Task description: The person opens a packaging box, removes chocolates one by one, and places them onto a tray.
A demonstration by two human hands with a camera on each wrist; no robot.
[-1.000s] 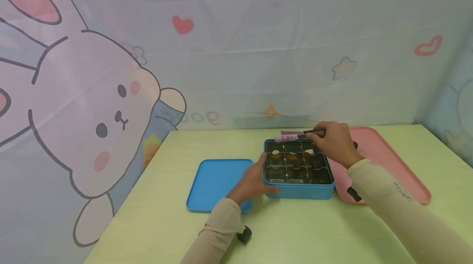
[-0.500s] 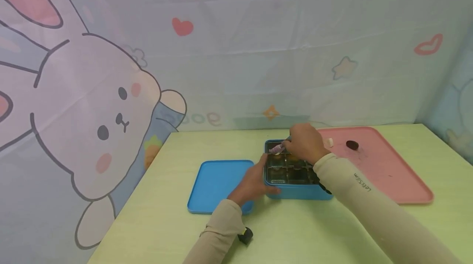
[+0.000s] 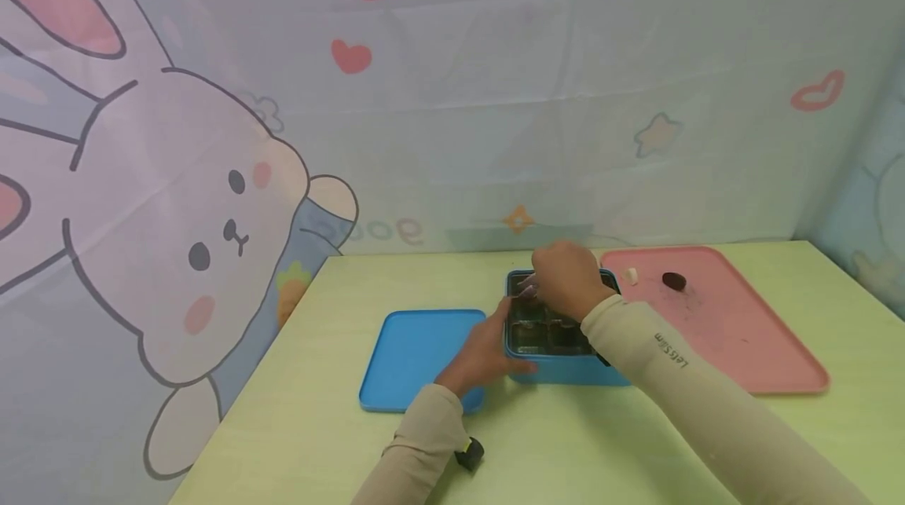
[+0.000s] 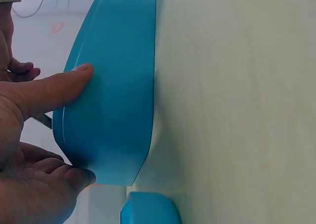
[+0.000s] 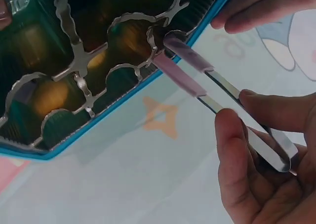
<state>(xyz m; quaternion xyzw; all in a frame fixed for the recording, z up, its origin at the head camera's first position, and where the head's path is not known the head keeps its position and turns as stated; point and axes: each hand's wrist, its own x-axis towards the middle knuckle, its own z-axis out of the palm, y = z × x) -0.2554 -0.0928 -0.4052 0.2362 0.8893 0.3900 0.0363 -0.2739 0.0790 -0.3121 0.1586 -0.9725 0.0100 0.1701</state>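
My left hand [image 3: 488, 349] steadies a square blue box [image 3: 566, 369] at its near left corner. In the left wrist view its thumb presses the front wall and its fingers bend around the side. My right hand [image 3: 569, 279] pinches small metal tongs [image 5: 178, 76] with pink-sleeved tips between thumb and fingers. Those tips reach down into a compartment at the box's back left, slightly apart at the rim. A clear divided insert [image 5: 81, 66] fills the box, with amber and dark pieces showing in some compartments. Anything between the tips is hidden.
A flat blue lid [image 3: 417, 356] lies left of the box, partly behind the left hand. To the right a pink tray [image 3: 749, 340] bears a dark oval piece [image 3: 674, 281] and a small white piece [image 3: 631, 276]. A printed cloth [image 3: 452, 136] hangs behind the table.
My right hand has moved left and lowered the tongs from above the box's back into the back left compartment, uncovering the tray's pieces. My left hand stays at the box corner.
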